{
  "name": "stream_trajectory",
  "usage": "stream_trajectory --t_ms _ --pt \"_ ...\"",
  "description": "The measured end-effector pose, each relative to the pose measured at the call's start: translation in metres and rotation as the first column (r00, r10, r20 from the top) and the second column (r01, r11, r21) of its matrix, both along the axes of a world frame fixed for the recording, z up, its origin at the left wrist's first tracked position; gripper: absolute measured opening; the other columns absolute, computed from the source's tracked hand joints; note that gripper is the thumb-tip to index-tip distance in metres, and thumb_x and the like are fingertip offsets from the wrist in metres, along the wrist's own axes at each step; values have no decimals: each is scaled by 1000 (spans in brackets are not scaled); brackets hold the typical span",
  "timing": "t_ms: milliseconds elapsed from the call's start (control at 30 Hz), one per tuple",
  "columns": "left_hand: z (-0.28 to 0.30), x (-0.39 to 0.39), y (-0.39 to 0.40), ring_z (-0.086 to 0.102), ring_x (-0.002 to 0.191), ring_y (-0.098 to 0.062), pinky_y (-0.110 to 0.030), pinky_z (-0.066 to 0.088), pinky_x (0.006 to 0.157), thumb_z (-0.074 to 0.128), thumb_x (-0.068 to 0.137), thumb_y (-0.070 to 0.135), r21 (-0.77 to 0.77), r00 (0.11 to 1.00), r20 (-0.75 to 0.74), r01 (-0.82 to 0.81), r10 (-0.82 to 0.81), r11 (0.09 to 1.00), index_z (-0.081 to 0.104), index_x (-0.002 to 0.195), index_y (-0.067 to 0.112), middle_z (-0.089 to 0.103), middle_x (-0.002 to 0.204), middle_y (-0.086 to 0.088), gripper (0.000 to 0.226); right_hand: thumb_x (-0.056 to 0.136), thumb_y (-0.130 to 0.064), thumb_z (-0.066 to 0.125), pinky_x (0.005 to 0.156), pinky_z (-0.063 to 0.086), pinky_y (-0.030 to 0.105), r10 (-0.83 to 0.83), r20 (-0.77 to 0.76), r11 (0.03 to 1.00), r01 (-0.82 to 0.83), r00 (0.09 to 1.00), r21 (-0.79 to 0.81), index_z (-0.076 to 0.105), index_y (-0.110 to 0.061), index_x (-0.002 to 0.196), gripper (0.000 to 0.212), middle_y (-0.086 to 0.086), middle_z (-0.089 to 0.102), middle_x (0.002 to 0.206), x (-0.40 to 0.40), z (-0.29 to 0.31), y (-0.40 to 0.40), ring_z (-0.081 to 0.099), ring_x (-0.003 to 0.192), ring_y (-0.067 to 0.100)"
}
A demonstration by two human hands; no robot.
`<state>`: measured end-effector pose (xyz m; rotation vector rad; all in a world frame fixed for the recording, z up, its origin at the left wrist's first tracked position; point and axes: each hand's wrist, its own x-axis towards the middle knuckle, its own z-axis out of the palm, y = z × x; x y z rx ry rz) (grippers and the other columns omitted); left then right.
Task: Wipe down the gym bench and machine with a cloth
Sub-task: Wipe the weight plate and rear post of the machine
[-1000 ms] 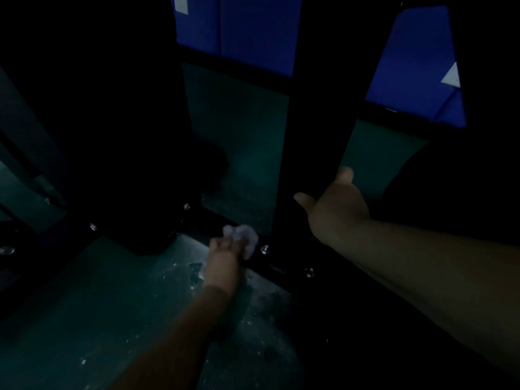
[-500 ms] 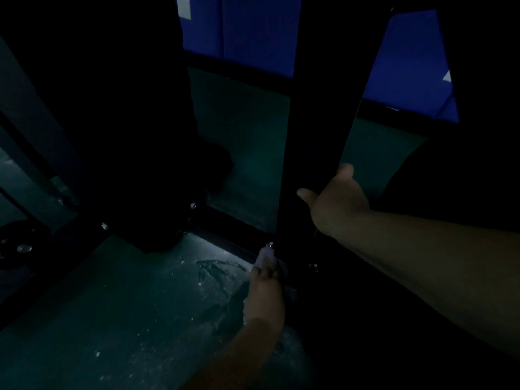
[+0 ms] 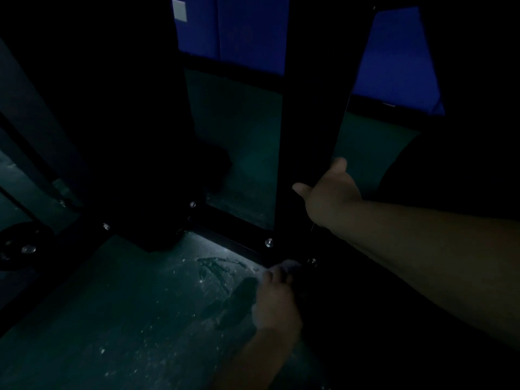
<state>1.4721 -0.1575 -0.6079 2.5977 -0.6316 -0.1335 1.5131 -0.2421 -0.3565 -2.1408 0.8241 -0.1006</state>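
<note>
Head view: dim gym floor, both hands at the machine's base.
The left hand [image 3: 277,301] grips a pale cloth [image 3: 287,266] against the black base rail [image 3: 225,232]; the right hand [image 3: 327,197] curls around the upright post [image 3: 312,108].

The left hand [image 3: 277,301] with the cloth [image 3: 284,266] now sits further right along the base bar [image 3: 233,235] than a second ago, past the post [image 3: 312,122], near the right-hand bolt [image 3: 311,261]. The cloth shows less, mostly tucked under the fingers. A wiped streak [image 3: 216,266] now shows on the dusty floor [image 3: 126,319].
</note>
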Motion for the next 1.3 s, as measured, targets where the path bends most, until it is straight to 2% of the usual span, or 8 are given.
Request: stream_trajectory --t_ms 167,267,533,733,900,1000,1200,1300 --pt "-14 13 -11 58 96 -19 -25 50 81 69 73 37 -71 966 134 232 -221 970 65 116 29 59 115 5 44 95 -24 57 71 31 22 12 5 999 -13 1000 51 28 -8 131 49 7 56 109 -1 1 -1 48 85 17" --pt "-19 24 -8 55 104 -23 -30 48 91 63 82 29 -14 980 -87 179 -179 984 49 133 36 51 121 2 53 97 -22 54 68 30 20 18 2 998 -18 1000 60 28 -8 131 45 -2 48 84 -2 2 0 41 72 13" --pt "-15 18 9 53 96 -27 -32 49 81 62 70 14 -194 995 82 67 -52 979 62 118 19 53 111 -5 49 98 -17 52 72 30 19 -5 22 995 2 1000 101 29 -8 130 40 1 56 102 -3 2 1 51 75 4" --pt "8 51 12 45 111 -15 -12 30 99 56 87 -4 -699 910 -77 -341 408 629 57 125 8 48 119 -5 40 96 -20 55 74 32 26 -13 20 997 12 1000 74 31 -8 128 42 -9 35 67 0 -3 -3 36 70 11" --pt "-6 88 22 45 109 -25 -33 43 93 52 92 13 -171 1000 2 -1 1 985 45 139 28 48 135 -4 50 91 -25 63 73 32 26 -4 27 1000 3 1000 26 32 -7 126 50 9 54 116 1 -3 -2 41 87 17" --pt "-8 102 33 44 109 -27 -33 43 85 46 94 21 202 989 77 111 -129 973 30 146 31 40 142 0 55 91 -26 63 72 34 27 -2 33 1000 1 999 20 32 -8 126 50 10 53 121 1 -4 -2 44 90 19" --pt "-3 151 85 41 119 -32 -39 44 92 39 98 27 225 894 -62 -421 444 879 32 142 24 36 141 -11 45 89 -26 65 74 34 28 -8 31 1000 8 999 6 32 -8 126 53 11 52 124 3 -6 -2 51 102 24" --pt "8 158 86 41 121 -34 -41 44 93 43 97 27 178 909 53 -417 414 891 29 146 25 34 144 -11 50 89 -26 65 74 34 29 -16 33 1000 16 999 7 32 -8 125 52 11 53 122 4 -6 -2 50 97 23"
